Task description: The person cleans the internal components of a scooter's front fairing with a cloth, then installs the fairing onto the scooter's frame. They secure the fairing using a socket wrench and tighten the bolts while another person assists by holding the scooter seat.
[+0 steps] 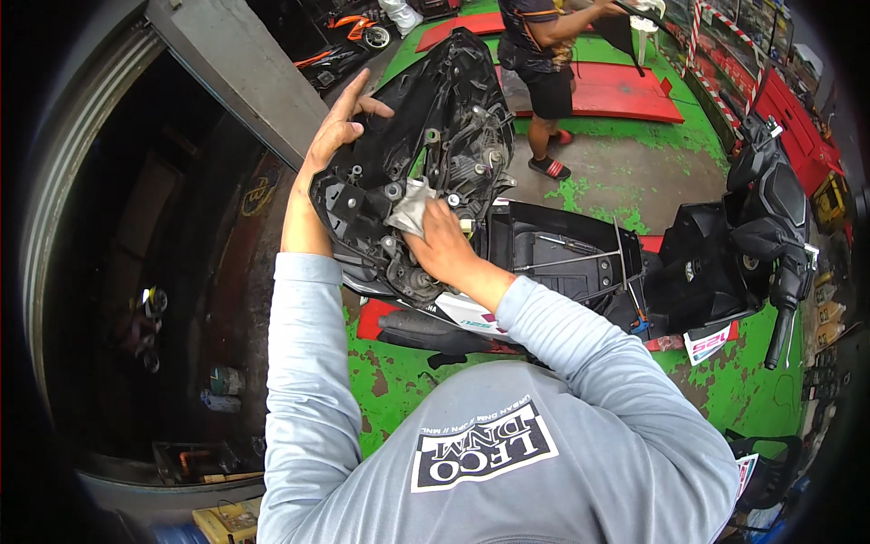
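Note:
A scooter with its covers off lies across the view in front of me. At its rear end stands a large black plastic part [399, 118], with bolts and metal fittings exposed. My left hand [337, 127] is at the left edge of this part, its fingers stretched and spread, holding nothing. In my right hand [446, 243] is a crumpled light-grey cloth [412, 208], pressed against the metal fittings. What lies under the cloth is hidden. The open storage compartment [535, 218] is to the right of my right hand.
Long metal tools [566, 265] lie across the compartment. The handlebar [781, 317] juts out at the right. Below the scooter sits a dark seat-like piece [426, 332]. Beyond, another person [544, 63] stands near a red ramp [625, 93]. A grey pillar [245, 68] rises at the left.

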`<state>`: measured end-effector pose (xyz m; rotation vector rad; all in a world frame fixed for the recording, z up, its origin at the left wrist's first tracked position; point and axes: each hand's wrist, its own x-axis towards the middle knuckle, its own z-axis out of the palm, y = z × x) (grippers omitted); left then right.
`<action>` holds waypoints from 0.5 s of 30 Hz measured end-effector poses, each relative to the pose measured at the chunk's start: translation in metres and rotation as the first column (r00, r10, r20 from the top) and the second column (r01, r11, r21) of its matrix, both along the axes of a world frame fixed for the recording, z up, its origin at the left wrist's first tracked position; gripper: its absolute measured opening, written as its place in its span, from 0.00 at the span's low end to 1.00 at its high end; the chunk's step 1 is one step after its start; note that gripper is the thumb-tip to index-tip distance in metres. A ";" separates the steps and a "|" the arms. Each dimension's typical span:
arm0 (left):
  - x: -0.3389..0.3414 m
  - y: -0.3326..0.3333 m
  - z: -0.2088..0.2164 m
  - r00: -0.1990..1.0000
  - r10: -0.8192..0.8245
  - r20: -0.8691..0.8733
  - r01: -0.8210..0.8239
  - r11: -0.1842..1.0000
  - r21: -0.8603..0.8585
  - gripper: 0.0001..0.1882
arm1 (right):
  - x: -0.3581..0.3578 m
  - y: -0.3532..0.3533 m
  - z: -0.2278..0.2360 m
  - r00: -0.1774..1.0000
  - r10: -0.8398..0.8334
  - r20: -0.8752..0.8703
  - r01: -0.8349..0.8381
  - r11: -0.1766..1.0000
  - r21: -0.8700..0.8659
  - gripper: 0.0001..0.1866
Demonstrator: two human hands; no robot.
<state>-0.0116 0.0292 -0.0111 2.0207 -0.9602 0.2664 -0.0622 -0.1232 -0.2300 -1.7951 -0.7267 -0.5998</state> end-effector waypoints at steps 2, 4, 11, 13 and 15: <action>0.000 0.004 -0.002 1.000 0.010 0.008 -0.010 1.000 -0.019 0.51 | -0.007 -0.008 -0.008 0.997 -0.016 0.073 0.025 0.992 -0.126 0.23; -0.002 0.003 -0.002 1.000 0.012 0.014 -0.011 1.000 -0.024 0.51 | -0.005 -0.006 0.005 0.994 0.011 -0.107 -0.023 0.994 -0.111 0.23; -0.001 0.010 -0.004 0.999 0.005 0.039 -0.004 1.000 -0.018 0.51 | -0.012 -0.025 0.090 0.880 0.232 -0.414 -0.231 0.972 0.055 0.19; -0.001 0.008 -0.006 0.999 0.005 0.044 -0.004 1.000 -0.014 0.50 | -0.021 -0.017 0.088 0.929 0.295 -0.225 -0.259 0.950 0.176 0.16; 0.007 0.007 -0.010 0.998 -0.017 0.068 0.018 1.000 -0.013 0.50 | -0.023 -0.018 0.076 0.964 0.261 -0.045 -0.249 0.952 0.180 0.15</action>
